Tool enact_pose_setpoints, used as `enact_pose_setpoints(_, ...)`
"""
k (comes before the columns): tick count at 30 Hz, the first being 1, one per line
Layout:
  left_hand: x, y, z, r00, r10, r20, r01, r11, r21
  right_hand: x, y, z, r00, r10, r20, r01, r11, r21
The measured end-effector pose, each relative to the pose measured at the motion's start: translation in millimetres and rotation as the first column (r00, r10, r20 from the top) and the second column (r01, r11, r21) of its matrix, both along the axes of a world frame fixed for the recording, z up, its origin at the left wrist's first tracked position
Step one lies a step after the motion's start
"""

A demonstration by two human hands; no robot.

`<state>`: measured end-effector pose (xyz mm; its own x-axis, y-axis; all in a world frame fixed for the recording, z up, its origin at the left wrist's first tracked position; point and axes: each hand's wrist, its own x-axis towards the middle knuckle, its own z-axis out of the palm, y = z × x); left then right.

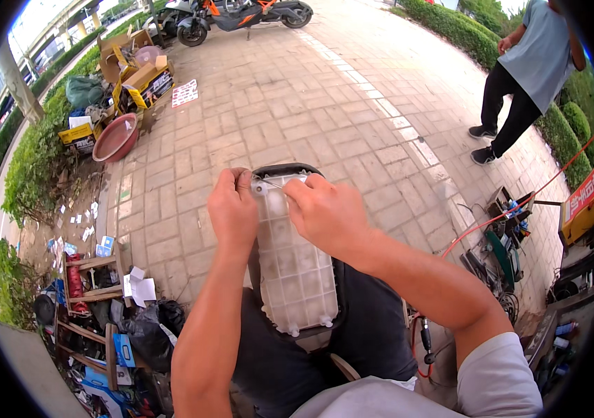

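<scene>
A scooter seat (293, 268) lies upside down across my thighs, long side pointing away from me. Its base is pale, ribbed plastic, and a black cover (284, 169) wraps round the rim. My left hand (233, 212) is closed at the far left corner, thumb and fingers pinched against the cover's edge. Close beside it, my right hand (328, 214) is closed in a pinch over the far end of the base. A thin, light metal piece shows at its fingertips, pointing toward the left hand; its kind is too small to make out.
Brick paving (241, 97) stretches ahead. A person (527, 63) stands at far right. Boxes (147, 80) and a reddish basin (116, 138) lie at far left; a wooden rack (91, 292) and black bag (154, 334) are nearer. A red hose (478, 226) and tools (509, 223) are at right.
</scene>
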<state>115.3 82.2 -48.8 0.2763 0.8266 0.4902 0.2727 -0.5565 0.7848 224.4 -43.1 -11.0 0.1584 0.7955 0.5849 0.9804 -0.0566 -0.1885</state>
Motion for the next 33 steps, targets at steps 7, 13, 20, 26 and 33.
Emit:
enact_pose_setpoints(7,8,-3,1,0.999,0.014,-0.037,-0.019,0.989,-0.143,11,17,40,0.998,-0.049,0.049,0.062,0.946,-0.317)
enact_pose_setpoints(13,18,-2,-4,0.999,0.028,0.025,-0.025,0.996,-0.085,-9,-10,-47,0.983,-0.172,0.065,0.162,0.977,0.135)
enact_pose_setpoints(20,18,-2,-7,1.000,0.022,-0.005,-0.022,1.000,-0.004,-10,-19,-31,0.988,-0.116,-0.105,0.129,0.984,0.124)
enact_pose_setpoints(26,18,-2,-9,0.998,0.020,-0.056,-0.018,0.999,0.038,27,4,64,0.958,-0.107,-0.264,-0.009,0.916,-0.402)
enact_pose_setpoints(33,14,-4,-7,0.997,0.025,-0.075,-0.025,1.000,0.002,29,10,82,0.990,-0.086,-0.115,0.014,0.855,-0.518)
